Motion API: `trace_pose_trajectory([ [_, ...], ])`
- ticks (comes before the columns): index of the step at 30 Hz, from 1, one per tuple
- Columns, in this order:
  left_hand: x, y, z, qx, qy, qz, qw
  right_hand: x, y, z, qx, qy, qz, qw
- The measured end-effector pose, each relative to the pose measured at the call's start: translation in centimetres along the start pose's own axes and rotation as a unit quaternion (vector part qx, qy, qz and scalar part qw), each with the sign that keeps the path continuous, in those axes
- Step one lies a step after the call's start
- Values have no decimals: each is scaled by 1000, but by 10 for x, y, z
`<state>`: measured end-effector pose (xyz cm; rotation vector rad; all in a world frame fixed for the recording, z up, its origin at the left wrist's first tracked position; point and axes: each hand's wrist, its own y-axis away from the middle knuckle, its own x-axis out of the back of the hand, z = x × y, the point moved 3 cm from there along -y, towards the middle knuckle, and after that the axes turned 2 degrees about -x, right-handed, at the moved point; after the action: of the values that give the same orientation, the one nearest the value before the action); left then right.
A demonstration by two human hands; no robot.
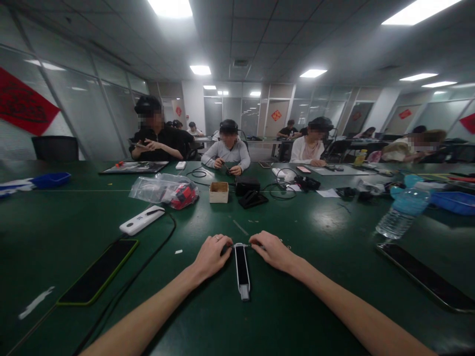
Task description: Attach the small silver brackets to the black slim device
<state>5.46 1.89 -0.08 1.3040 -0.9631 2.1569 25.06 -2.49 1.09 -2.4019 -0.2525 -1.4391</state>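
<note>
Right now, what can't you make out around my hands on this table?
Head view:
The white device's upper end: hidden by the left hand and right hand.
Cardboard box contents: too small to identify.
Plastic bag contents: partly blurred by the film.

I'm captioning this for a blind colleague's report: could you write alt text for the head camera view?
The person's left hand and right hand meet at the top end of a slim white-and-black device on a green table. Phones lie on either side, and co-workers sit beyond.
</note>
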Motion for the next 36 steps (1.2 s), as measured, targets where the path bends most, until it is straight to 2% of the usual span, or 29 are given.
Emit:
trace_pose_trajectory([
  [10, -3, -1, -3, -1, -2, -6, 1000, -4, -3, 3, 7, -7, 3, 1000],
  [18, -3, -2, -3, 5, -4, -15, 1000, -7, -6, 2, 42, 29, 16, 999],
  [28, -6, -1, -5, -4, -5, -5, 1000, -8, -6, 3, 7, -9, 0, 1000],
  [36, -6, 0, -7, -11, 5, 4, 1000, -3, -4, -3, 4, -9, -28, 1000],
])
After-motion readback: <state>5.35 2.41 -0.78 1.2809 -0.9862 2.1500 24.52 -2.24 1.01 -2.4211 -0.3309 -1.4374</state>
